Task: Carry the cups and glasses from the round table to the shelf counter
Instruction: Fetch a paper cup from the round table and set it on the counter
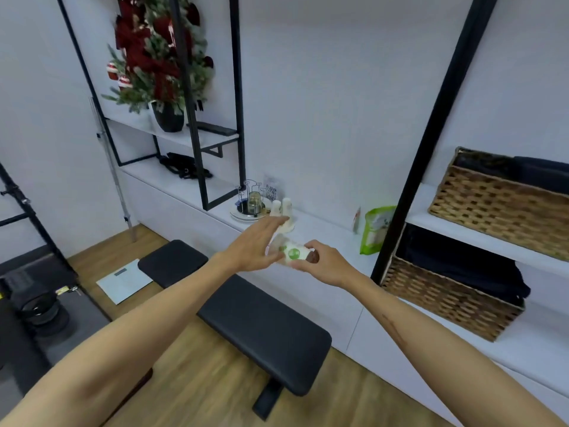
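Observation:
My right hand (323, 261) grips a white paper cup with a green print (294, 253), held on its side over the white shelf counter (326, 238). My left hand (258, 245) is at the cup's open end with fingers spread, touching or nearly touching it; a second, clear or pale cup seems to sit there, blurred. Two upturned paper cups (281, 208) stand on the counter just behind my hands, beside a wire rack with a glass (254, 203) on a round tray. The round table is out of view.
A black padded bench (246, 315) stands between me and the counter. A green bag (377, 229) leans by a black shelf post (409, 180). Woven baskets (446, 300) fill the right shelves. A decorated tree in a pot (167, 118) stands on the upper left shelf. A scale (124, 280) lies on the floor.

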